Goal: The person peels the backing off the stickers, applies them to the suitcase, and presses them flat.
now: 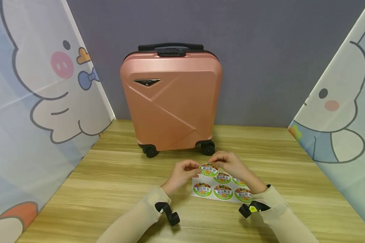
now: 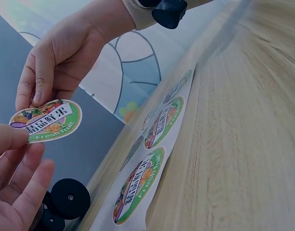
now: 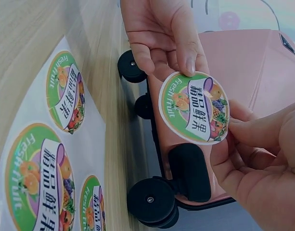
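Note:
Between both hands, above the table, is a round fruit sticker (image 3: 194, 108) with a green border and "Fresh fruit" lettering. My left hand (image 1: 182, 174) pinches its left edge between thumb and fingers. On the opposite edge, my right hand (image 1: 231, 165) pinches it too, as the right wrist view shows. Below lies a white sticker sheet (image 1: 205, 199) with several matching stickers, partly hidden by the right hand and forearm. Behind the hands stands a pink suitcase (image 1: 173, 108), upright on black wheels, its front face towards me.
The wooden table (image 1: 109, 189) spreads out around the sheet. A grey partition (image 1: 255, 67) rises behind the suitcase. Cartoon-printed cloths hang at the left (image 1: 48, 111) and right (image 1: 343, 135). Each sleeve carries a black strapped wrist camera.

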Demonstrator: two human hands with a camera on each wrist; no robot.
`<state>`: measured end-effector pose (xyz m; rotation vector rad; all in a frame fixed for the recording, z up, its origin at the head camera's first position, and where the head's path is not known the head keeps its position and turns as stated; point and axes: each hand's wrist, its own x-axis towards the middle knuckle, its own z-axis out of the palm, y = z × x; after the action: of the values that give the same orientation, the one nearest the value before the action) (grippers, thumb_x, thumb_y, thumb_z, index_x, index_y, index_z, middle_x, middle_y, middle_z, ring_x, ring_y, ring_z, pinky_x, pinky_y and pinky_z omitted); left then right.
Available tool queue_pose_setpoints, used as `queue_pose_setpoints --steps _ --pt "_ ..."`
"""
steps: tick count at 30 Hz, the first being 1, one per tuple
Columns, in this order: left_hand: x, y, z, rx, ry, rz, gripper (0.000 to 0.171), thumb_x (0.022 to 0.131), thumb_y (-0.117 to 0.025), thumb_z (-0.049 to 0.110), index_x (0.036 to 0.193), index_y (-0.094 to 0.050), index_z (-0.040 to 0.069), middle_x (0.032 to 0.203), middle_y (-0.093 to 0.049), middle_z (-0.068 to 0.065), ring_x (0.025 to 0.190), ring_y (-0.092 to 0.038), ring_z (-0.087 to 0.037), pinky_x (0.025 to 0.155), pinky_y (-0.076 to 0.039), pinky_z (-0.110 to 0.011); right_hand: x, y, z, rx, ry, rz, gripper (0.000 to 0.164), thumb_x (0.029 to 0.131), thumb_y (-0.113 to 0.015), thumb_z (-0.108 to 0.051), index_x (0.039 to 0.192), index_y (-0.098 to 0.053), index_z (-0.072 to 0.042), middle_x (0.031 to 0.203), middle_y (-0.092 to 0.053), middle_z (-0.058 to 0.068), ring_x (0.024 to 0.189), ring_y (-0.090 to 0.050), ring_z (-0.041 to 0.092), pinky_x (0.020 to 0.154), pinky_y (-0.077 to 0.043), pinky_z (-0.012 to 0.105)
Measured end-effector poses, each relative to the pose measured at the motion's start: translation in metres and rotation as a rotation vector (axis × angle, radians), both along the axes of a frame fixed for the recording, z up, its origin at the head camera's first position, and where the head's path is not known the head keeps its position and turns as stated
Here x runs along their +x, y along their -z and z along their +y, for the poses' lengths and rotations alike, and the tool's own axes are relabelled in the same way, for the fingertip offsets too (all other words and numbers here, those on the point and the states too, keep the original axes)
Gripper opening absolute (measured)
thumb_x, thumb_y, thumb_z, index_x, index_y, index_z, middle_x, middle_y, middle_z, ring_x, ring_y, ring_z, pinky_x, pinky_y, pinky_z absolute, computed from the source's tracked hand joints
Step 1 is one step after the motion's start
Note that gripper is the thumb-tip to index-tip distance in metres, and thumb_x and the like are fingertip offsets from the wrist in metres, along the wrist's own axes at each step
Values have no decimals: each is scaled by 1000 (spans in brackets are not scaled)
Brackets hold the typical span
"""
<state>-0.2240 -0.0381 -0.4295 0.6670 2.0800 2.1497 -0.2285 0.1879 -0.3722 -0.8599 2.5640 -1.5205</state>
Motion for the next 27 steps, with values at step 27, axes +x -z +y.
queue_pose_setpoints --steps 27 --pt "-10 -33 -10 150 -45 -37 20 91 -66 -7 106 -66 -19 89 -73 -13 74 -71 -13 72 -61 -35 -3 -32 -9 -165 60 -12 20 99 -52 6 113 -64 12 108 -67 23 98 -64 13 90 -54 30"
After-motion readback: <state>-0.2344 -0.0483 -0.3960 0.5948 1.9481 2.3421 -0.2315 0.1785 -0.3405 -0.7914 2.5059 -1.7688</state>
